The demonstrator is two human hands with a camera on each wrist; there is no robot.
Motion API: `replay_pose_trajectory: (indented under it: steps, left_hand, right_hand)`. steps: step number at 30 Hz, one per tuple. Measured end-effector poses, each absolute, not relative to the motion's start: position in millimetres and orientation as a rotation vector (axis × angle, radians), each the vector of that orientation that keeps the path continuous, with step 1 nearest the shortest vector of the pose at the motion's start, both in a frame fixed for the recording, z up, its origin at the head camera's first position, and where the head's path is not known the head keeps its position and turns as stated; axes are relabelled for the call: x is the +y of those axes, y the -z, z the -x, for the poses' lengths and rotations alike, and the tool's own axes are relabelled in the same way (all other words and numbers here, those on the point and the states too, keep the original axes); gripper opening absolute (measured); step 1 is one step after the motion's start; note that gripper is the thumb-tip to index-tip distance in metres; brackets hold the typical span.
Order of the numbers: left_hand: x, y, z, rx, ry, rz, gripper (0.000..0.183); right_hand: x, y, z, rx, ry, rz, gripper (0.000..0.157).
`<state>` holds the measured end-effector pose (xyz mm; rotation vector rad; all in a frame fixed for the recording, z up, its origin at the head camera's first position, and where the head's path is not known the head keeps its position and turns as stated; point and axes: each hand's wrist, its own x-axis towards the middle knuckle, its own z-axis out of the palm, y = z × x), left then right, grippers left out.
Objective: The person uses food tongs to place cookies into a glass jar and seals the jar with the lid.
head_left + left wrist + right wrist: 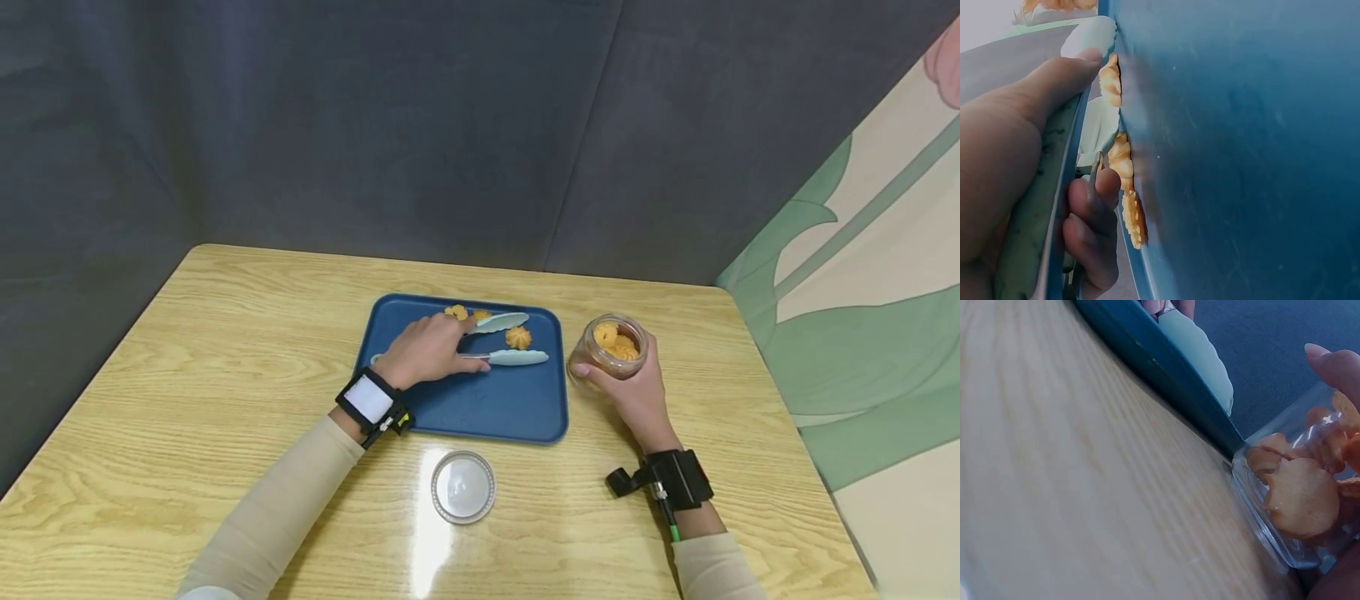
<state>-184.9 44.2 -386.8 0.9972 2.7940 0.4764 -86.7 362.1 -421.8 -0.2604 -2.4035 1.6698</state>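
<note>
On the blue tray (487, 408), my left hand (427, 350) holds metal tongs with pale mint tips (517, 357). The two tips are spread apart, and a fluted butter cookie (517, 337) lies between them. Two more cookies (456, 312) lie near the tray's far edge, partly behind the hand and tongs. To the right of the tray, my right hand (637, 392) grips an open glass jar (582, 348). Several cookies (1304, 497) show through its clear wall in the right wrist view. The jar stands on the table, close to the tray's edge.
A round clear lid (463, 487) lies on the wooden table (187, 375) in front of the tray. Dark cloth (375, 125) rises behind the table. A leaf-patterned fabric (885, 358) lies along the right side.
</note>
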Motion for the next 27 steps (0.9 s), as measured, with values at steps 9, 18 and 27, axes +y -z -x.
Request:
replay_pose_trajectory:
  steps: [9, 18, 27]
  left_hand:
    - [44.8, 388.8, 185.5, 2.776, -0.511, -1.0, 0.071]
    - [45.1, 386.7, 182.9, 2.778, -0.56, -1.008, 0.056]
    - [45.1, 384.3, 182.2, 2.751, -0.585, -1.009, 0.056]
  right_hand:
    - [362.3, 422.0, 86.7, -2.403, -1.668, 0.264, 0.097]
    - [364.1, 423.4, 86.5, -2.404, -1.673, 0.263, 0.096]
    - [365.3, 425.0, 86.5, -2.396, -1.674, 0.237, 0.095]
